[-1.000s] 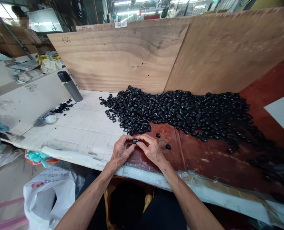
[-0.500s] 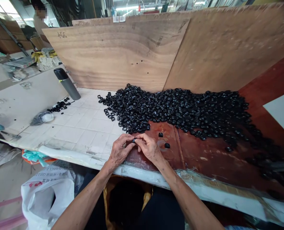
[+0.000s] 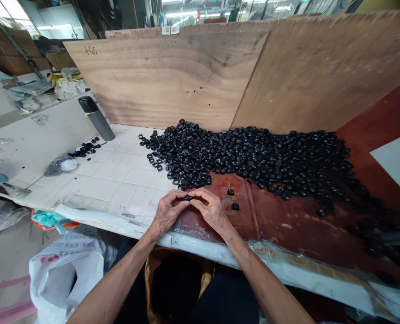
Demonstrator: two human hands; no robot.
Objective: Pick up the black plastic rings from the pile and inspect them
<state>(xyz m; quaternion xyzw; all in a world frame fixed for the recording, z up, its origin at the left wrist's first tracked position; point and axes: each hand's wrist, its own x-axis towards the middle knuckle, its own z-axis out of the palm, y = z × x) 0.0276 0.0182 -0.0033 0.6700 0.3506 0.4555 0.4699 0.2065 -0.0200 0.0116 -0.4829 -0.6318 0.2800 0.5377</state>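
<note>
The left hand [image 3: 169, 211] and right hand [image 3: 211, 209] together pinch a small glossy black plastic ring [image 3: 188, 197] near the front edge of the surface [image 3: 119, 189], just below a heap of matching rings [image 3: 254, 157].

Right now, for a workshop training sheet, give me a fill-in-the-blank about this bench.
The left hand and right hand pinch one black ring between their ____. The heap of black rings lies against a standing ____ board. The bottle left of the heap is ____ with a black cap.

fingers; wooden; grey
</note>
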